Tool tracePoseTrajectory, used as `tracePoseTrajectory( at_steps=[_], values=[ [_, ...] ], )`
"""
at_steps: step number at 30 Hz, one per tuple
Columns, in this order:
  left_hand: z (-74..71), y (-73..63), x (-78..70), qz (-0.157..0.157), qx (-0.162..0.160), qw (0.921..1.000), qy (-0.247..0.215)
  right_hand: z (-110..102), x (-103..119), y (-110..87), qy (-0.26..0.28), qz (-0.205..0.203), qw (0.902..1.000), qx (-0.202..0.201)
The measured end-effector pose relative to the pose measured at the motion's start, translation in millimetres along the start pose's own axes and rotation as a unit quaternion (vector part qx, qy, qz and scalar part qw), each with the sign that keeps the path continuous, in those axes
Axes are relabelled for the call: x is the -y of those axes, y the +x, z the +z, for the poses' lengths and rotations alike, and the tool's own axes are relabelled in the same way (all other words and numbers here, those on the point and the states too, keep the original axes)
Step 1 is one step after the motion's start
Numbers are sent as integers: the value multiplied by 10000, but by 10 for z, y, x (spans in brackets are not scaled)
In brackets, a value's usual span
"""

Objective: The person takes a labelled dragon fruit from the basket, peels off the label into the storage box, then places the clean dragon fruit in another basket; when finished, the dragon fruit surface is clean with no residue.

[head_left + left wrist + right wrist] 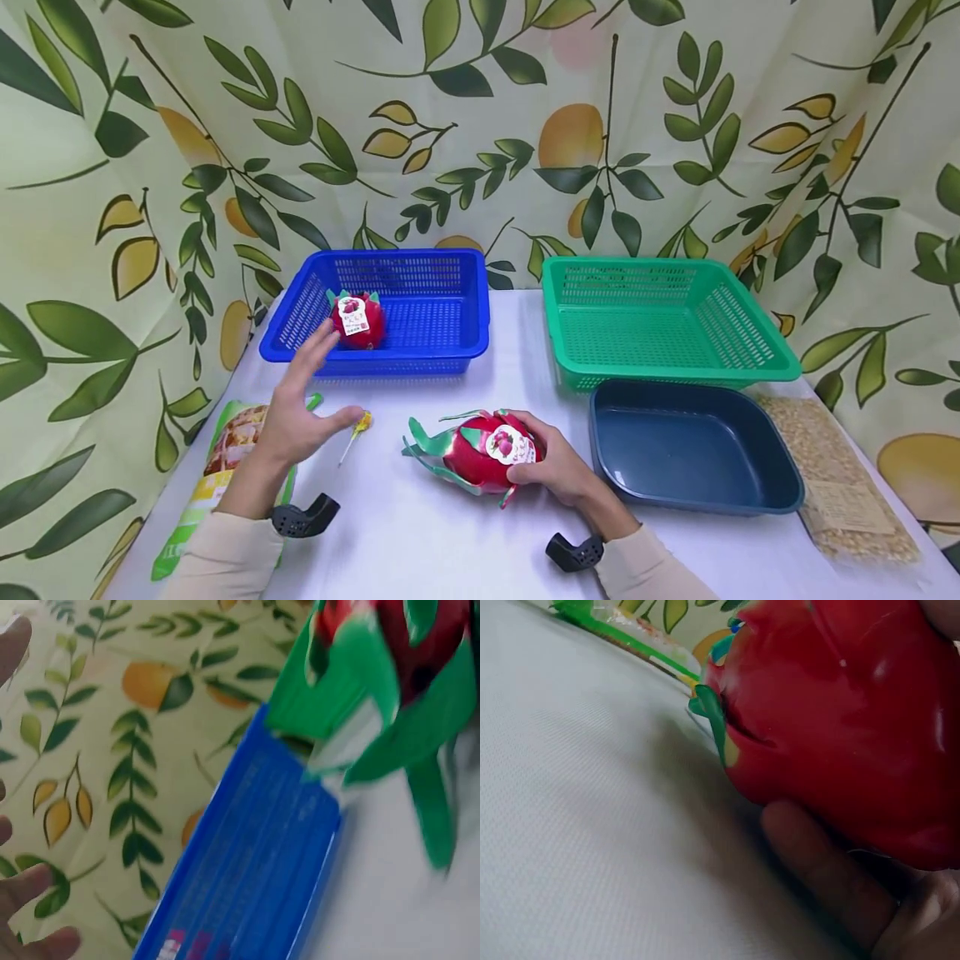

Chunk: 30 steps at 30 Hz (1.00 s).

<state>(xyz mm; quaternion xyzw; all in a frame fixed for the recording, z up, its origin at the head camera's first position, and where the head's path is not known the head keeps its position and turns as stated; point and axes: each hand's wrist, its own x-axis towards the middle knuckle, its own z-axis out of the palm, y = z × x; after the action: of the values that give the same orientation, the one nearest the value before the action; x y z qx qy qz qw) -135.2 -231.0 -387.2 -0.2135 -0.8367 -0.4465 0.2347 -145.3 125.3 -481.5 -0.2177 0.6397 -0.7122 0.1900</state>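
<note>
My right hand point(558, 467) grips a red dragon fruit point(480, 458) with green leafy tips and a white label, in the middle of the head view. In the right wrist view a finger point(817, 862) curls under the red skin of the fruit. My left hand point(300, 408) holds nothing; its thumb and fingers are spread apart, between the blue basket point(405, 362) and a yellow lollipop point(362, 425) on the table. Inside that basket, at its left, sits another dragon fruit point(367, 321) with a white label.
A green basket point(667, 367) stands at the back right, with a dark blue tub point(697, 500) in front of it. A bag of grains point(840, 492) lies at the far right. A green and yellow food bag point(198, 508) lies left, partly behind my left arm.
</note>
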Motion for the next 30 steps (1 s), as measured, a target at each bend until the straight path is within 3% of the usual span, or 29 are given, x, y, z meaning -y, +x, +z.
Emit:
tracePoseTrajectory(
  at_steps=[5, 9, 17, 24, 30],
  values=[
    [273, -46, -131, 556, 765, 9928, -735, -19, 13, -3, -101, 99, 9999, -50],
    [489, -101, -225, 810, 1223, 9873, -610, -33, 0, -8, -242, 179, 9995, -36],
    [842, -166, -342, 525, 1876, 9802, -345, -46, -17, 1, -135, 138, 9998, 60],
    [1059, -229, -365, 41, 2357, 9718, -21, -47, -34, -3, -33, -105, 9997, 226],
    [1192, -229, -371, 286, 2489, 9655, 708, -52, -27, 0, -109, -66, 9998, 149]
  ],
)
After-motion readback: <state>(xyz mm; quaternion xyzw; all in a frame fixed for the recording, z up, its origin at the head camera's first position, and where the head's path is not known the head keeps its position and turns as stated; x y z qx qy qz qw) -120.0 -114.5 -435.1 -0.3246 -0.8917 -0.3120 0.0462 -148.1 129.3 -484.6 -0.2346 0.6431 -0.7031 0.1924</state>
